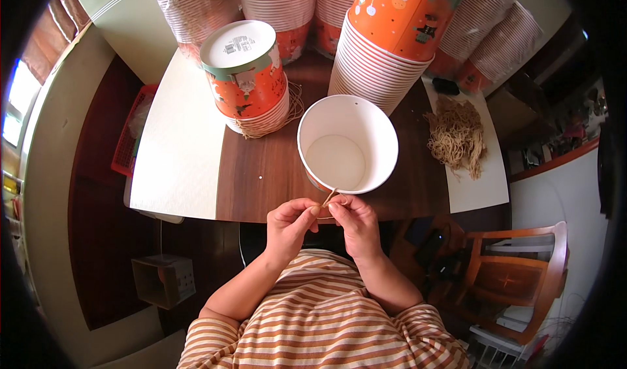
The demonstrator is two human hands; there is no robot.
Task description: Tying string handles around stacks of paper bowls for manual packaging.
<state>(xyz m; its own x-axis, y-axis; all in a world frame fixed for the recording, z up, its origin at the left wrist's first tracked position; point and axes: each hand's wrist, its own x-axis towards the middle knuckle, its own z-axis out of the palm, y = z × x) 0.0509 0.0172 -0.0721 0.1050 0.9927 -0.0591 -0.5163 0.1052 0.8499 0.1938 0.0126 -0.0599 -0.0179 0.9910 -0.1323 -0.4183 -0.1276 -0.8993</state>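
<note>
A round paper bucket [315,148], white inside, stands open side up at the table's near edge. A small hole shows near its far rim. Tan twine [332,195] comes over the bucket's near rim and runs down into my fingers. My left hand [292,225] is closed in a pinch on the twine. Right beside it, my right hand [356,224] also pinches the twine between thumb and fingers. The hands nearly touch, just in front of the bucket. How the strands cross between the fingertips is too small to tell.
Upside-down orange buckets [243,88], with twine around their lower part, stand at the left. A tall bucket stack [382,62] rises behind the open one. Plastic-wrapped stacks [277,6] line the back. A twine bundle [457,137] lies at right; a wooden chair [509,277] stands beyond the table.
</note>
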